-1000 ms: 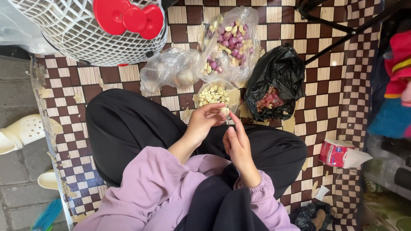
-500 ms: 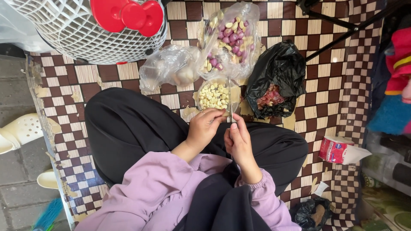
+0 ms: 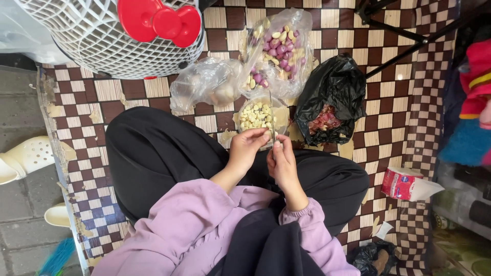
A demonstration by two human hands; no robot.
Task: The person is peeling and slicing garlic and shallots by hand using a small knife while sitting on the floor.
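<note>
I sit cross-legged on a checkered mat (image 3: pixel 388 76), both hands raised over my lap. My left hand (image 3: pixel 246 149) pinches a small pale garlic clove between its fingertips. My right hand (image 3: pixel 280 162) is closed on a thin knife (image 3: pixel 271 115) whose blade points up, away from me, beside the clove. Just beyond the hands stands a clear bowl (image 3: pixel 282 113) of peeled pale cloves. Behind it lies a clear bag of purple-skinned garlic cloves (image 3: pixel 279 46).
A black bag (image 3: pixel 335 94) with reddish peel scraps lies open at the right. A crumpled clear bag (image 3: pixel 207 88) sits left of the bowl. A white fan with a red centre (image 3: pixel 123 30) stands at upper left, a tissue pack (image 3: pixel 404 183) at right, pale sandals (image 3: pixel 23 158) on the left.
My hands have dropped a little toward my lap and stay close together on the clove; the view has shifted slightly. Nothing else moved.
</note>
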